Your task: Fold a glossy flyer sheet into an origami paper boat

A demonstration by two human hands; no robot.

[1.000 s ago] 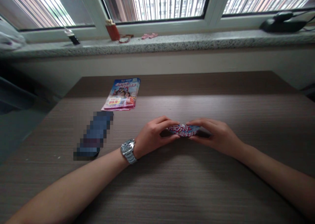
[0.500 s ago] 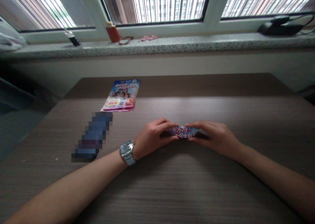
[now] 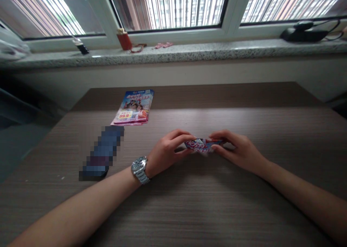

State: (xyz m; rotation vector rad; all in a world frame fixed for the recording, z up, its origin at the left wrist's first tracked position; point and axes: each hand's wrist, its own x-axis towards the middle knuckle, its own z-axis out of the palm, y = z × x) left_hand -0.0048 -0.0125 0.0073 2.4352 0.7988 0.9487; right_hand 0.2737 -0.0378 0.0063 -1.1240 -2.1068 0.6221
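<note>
A small folded piece of printed paper (image 3: 201,146), blue with red and white lettering, is held just above the middle of the table. My left hand (image 3: 173,145), with a metal watch (image 3: 140,169) on the wrist, pinches its left end between thumb and fingers. At the right end, the thumb and fingers of my right hand (image 3: 235,145) close on the paper. A gap shows along its upper edge, where the folded layers stand apart. Its underside is hidden.
A stack of printed flyers (image 3: 135,107) lies at the table's back left, with a pixelated dark flat object (image 3: 101,153) nearer me. On the granite sill (image 3: 189,55) stand a red container (image 3: 124,39), a small dark bottle (image 3: 81,47), pink pieces (image 3: 163,45) and a black device (image 3: 303,33).
The folded paper has opened along its upper edge, and its lettered face has tipped. My right fingers have shifted on its right end; my left hand has barely moved.
</note>
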